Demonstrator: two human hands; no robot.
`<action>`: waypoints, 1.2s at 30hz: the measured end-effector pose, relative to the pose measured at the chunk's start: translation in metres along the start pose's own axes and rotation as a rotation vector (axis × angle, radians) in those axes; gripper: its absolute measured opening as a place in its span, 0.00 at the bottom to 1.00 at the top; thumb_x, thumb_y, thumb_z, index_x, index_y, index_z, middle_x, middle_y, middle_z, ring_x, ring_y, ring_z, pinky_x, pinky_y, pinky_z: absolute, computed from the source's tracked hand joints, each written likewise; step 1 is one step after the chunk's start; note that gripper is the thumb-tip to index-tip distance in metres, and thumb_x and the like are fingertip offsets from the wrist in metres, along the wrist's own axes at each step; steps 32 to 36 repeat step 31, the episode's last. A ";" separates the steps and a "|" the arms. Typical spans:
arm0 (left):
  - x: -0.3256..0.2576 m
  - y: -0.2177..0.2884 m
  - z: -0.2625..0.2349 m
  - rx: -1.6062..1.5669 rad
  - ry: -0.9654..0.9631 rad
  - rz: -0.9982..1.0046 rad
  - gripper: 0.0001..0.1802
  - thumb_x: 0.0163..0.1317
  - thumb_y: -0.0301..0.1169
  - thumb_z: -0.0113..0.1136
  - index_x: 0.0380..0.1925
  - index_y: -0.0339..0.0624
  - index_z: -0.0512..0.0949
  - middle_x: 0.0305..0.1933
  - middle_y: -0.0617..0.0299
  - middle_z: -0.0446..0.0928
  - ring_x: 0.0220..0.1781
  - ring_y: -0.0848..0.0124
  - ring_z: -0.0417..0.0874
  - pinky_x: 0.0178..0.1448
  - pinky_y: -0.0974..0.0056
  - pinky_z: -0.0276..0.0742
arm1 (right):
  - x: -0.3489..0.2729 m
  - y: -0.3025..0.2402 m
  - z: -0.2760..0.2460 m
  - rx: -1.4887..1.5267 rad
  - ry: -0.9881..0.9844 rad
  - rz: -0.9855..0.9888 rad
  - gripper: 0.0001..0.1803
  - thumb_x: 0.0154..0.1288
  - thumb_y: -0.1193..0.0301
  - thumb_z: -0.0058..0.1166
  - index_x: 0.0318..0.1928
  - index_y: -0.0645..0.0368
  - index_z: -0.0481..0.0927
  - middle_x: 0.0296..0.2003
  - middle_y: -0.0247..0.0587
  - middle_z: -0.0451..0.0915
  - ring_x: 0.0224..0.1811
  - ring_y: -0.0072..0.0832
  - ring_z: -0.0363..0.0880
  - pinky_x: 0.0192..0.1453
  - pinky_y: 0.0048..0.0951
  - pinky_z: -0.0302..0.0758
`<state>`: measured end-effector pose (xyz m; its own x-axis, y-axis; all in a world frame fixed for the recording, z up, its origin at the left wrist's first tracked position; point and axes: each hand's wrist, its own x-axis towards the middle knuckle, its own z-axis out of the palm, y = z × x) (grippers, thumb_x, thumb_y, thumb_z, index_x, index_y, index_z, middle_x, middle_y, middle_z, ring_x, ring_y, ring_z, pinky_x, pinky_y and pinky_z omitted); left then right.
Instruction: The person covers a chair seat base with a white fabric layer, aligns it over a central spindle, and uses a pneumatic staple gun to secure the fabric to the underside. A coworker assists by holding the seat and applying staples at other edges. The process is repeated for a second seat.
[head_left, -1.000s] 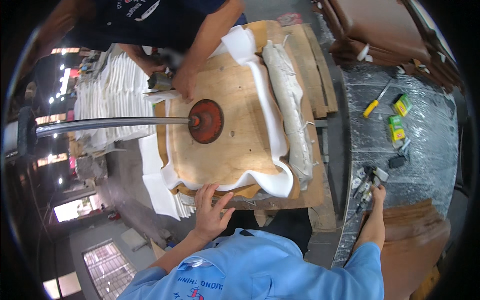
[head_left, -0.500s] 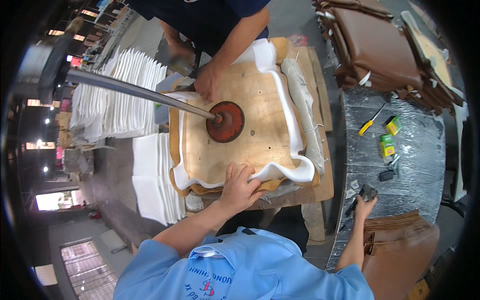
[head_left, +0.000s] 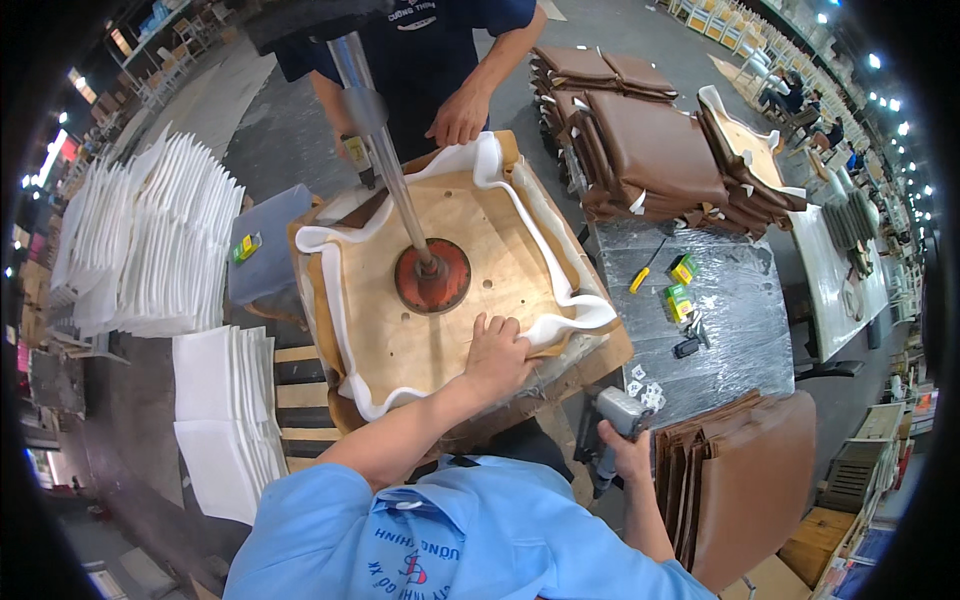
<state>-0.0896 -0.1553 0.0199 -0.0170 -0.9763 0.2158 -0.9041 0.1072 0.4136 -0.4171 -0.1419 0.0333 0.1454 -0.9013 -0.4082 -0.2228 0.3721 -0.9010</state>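
Observation:
A plywood seat panel lies flat with white foam padding and a brownish cover curling up round its edges. A round red press pad on a metal rod bears down on its middle. My left hand is closed on the near edge of the padding, fingertips over the plywood. In my right hand is a grey staple gun, off the panel, beside the wrapped table. Opposite me, a co-worker's hand rests at the far edge; a tool shows by their other arm.
To the right, the plastic-wrapped table bears a yellow screwdriver, small green-yellow boxes and brown upholstered seats. Brown cover sheets stand near my right arm. White foam sheets are stacked at left.
My right hand has brought the staple gun off the table toward the panel. My view has turned right. The co-worker's hand has moved from the plywood to the far edge.

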 end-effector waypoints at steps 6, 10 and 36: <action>0.015 -0.009 0.000 -0.127 -0.053 -0.011 0.13 0.65 0.42 0.74 0.36 0.44 0.90 0.49 0.54 0.78 0.60 0.54 0.77 0.74 0.37 0.62 | 0.025 -0.033 0.030 -0.111 -0.212 0.013 0.28 0.66 0.65 0.80 0.62 0.65 0.85 0.40 0.35 0.88 0.36 0.21 0.85 0.41 0.30 0.83; 0.017 -0.016 0.001 -0.204 -0.080 -0.065 0.13 0.67 0.40 0.72 0.38 0.41 0.92 0.48 0.55 0.78 0.62 0.54 0.78 0.82 0.35 0.60 | 0.041 -0.066 0.046 -0.100 -0.302 0.047 0.26 0.68 0.67 0.78 0.61 0.65 0.84 0.37 0.34 0.87 0.33 0.21 0.85 0.37 0.29 0.83; 0.009 -0.044 0.036 -0.392 0.144 -0.293 0.10 0.54 0.38 0.75 0.27 0.44 0.90 0.50 0.53 0.75 0.68 0.48 0.72 0.92 0.33 0.45 | 0.123 -0.155 0.134 -0.646 -0.485 0.166 0.14 0.74 0.68 0.72 0.52 0.63 0.86 0.31 0.36 0.85 0.24 0.27 0.86 0.27 0.31 0.81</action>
